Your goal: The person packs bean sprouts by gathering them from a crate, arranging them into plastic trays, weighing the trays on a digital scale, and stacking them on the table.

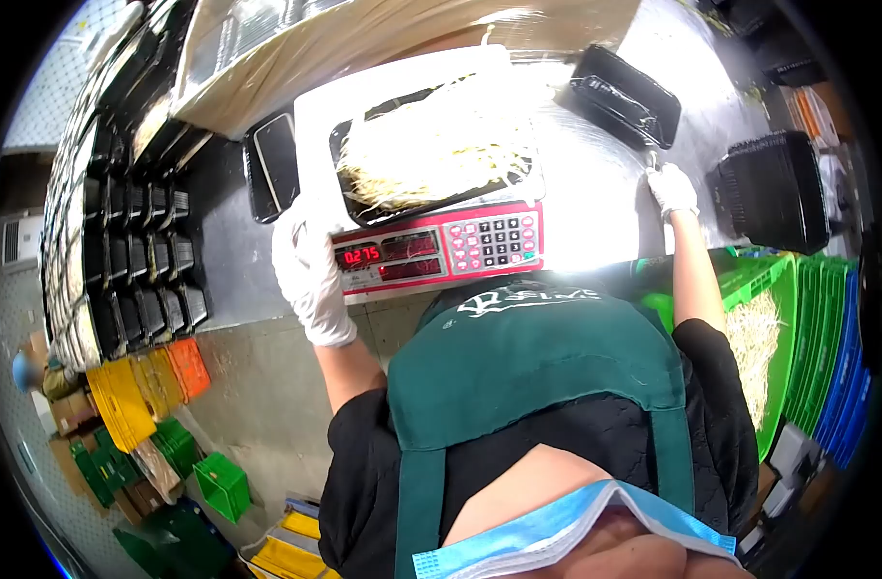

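A black plastic tray [349, 198], heaped with pale bean sprouts [431, 145], rests on a scale with a red front panel [441, 253]. Its lit display reads 0.275. My left hand [311, 275], in a white glove, is at the scale's left side, against the tray's near left corner; its fingertips are hidden, so I cannot tell whether it grips the tray. My right hand [674, 191], also gloved, is low over the steel table with its fingers drawn together. Something small and pale shows at its fingertips, just short of another black tray [626, 96].
Stacked black trays [137, 251] line the left side. A phone-like flat object [275, 154] lies left of the scale. More nested black trays [773, 193] stand at the right, above a green crate [783, 338] holding sprouts. Coloured crates [122, 405] stand on the floor.
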Motion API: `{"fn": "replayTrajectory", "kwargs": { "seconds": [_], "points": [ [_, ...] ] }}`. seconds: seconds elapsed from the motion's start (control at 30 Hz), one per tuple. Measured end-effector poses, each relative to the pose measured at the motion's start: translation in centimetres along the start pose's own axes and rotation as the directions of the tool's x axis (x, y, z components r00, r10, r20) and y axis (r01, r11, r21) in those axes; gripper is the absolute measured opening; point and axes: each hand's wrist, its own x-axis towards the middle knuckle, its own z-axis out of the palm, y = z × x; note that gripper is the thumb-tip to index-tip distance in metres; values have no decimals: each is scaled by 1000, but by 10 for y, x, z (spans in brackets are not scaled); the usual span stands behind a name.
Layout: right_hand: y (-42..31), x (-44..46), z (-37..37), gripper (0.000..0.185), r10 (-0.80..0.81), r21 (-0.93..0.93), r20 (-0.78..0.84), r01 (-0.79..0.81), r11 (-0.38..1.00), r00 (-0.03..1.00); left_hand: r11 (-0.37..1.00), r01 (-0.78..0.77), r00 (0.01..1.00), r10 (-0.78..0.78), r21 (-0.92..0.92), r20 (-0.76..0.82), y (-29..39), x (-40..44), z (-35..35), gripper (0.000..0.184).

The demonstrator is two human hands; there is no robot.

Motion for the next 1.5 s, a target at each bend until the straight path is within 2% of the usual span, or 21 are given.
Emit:
{"fn": "replayTrajectory", "kwargs": {
  "seconds": [0.1, 0.2, 0.3, 0.4, 0.43, 0.5, 0.53, 0.6, 0.67, 0.73, 0.87, 0.93, 0.97, 1.03, 1.1, 1.13, 1.23, 1.33, 1.37, 1.4, 1.5],
  "points": [
    [13, 14, -16, 51, -110, -92, -71, 104, 990, 991, 995, -95, 995, 95, -7, -42, 2, 11, 9, 27],
    [2, 5, -70, 39, -124, 101, -493, 198, 975, 861, 997, -12, 1000, 12, -83, -1, 4, 29, 16, 30],
    [-31, 36, -96, 25, -146, 54, -391, 181, 982, 909, 997, 62, 970, -71, 47, 231, 29, 66, 44, 29],
    [-52, 50, -72, 32, -546, -258, -436, 482, 837, 715, 949, -274, 921, 213, 155, 325, 10, 96, 66, 29],
    [-65, 30, -79, 35, -549, -186, -527, 543, 819, 649, 949, -275, 921, 214, 156, 326, 5, 102, 66, 29],
    [-97, -36, -98, 35, -493, 264, -261, 553, 790, 830, 938, -327, 921, 288, 117, 263, -7, 101, 67, 27],
    [-98, -61, -78, 33, -671, 443, -236, 692, 570, 703, 982, -183, 954, 186, -33, 236, -9, 98, 68, 25],
    [-124, -121, -62, 27, -864, 290, -285, 896, 336, 416, 983, -158, 959, 174, -89, 222, 3, 92, 70, 24],
    [-140, -145, -53, 22, -921, -58, -256, 946, 319, 295, 980, -175, 959, 192, -96, 207, 8, 88, 73, 25],
    [-133, -144, -16, 13, -928, -6, -9, 928, 373, 373, 556, -692, 678, 281, 460, 680, 19, 77, 67, 32],
    [-139, -128, -61, 7, -844, -44, -136, 848, 529, 519, 673, -646, 741, 443, 360, 504, 67, 59, 51, 46],
    [-109, -73, -85, 6, -731, -122, -479, 787, 604, 486, 906, -416, 839, 350, 78, 417, 66, 60, 39, 49],
    [-103, -47, -97, 7, -545, 209, -570, 750, 628, 615, 959, -273, 889, 280, -70, 363, 60, 58, 37, 50],
    [-82, 9, -101, 40, -374, 484, -286, 470, 738, 882, 964, -265, 871, 221, 40, 440, 52, 65, 35, 54],
    [-75, 25, -91, 65, -579, 93, -222, 608, 789, 785, 896, -411, 842, 305, 165, 445, 49, 62, 36, 60],
    [-64, 35, -71, 79, -564, 104, -167, 583, 806, 809, 846, -486, 828, 365, 219, 426, 48, 61, 37, 64],
    [-52, 50, -28, 40, -504, -1, -180, 512, 859, 845, 720, -614, 776, 475, 324, 416, 45, 69, 49, 65],
    [-68, 23, -48, 35, -499, 17, -106, 503, 864, 860, 789, -543, 751, 305, 286, 586, 43, 74, 67, 62],
    [-78, 9, -62, 47, -589, 330, -190, 616, 715, 786, 838, -479, 734, 220, 261, 642, 41, 73, 71, 60],
    [-98, -10, -97, 58, -671, 186, -245, 714, 675, 699, 883, -411, 719, 161, 226, 676, 38, 68, 75, 59],
    [-181, -69, -161, 64, -746, 553, -328, 758, 346, 580, 955, -274, 686, 109, 116, 720, 31, 58, 84, 56]
  ]
}}
